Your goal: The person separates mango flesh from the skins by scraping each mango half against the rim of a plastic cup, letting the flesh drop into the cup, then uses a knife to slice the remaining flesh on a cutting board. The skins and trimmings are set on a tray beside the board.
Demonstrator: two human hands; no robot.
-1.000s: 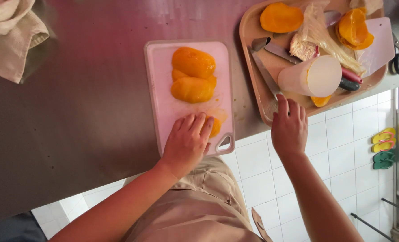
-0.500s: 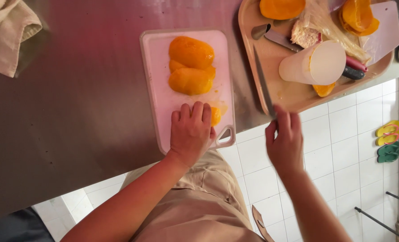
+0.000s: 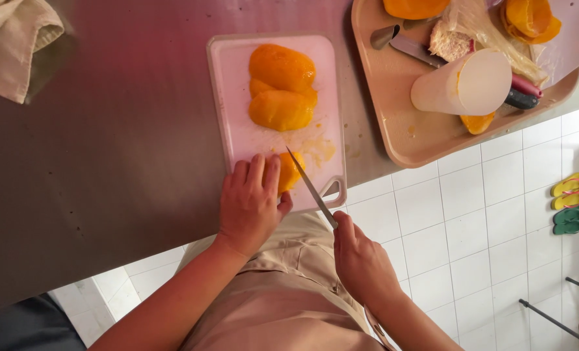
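Centre frame: left hand fingers flat, pressing mango piece on pink cutting board; right hand fingers clenched round knife, blade touching the piece.

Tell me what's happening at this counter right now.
A person is cutting peeled mango on a pink cutting board at a steel counter. The left hand presses a small mango piece down near the board's front edge, while the right hand holds a knife with its tip at that piece. Two larger mango halves lie further up the board. A tan tray beside it holds a white cup and scraps.
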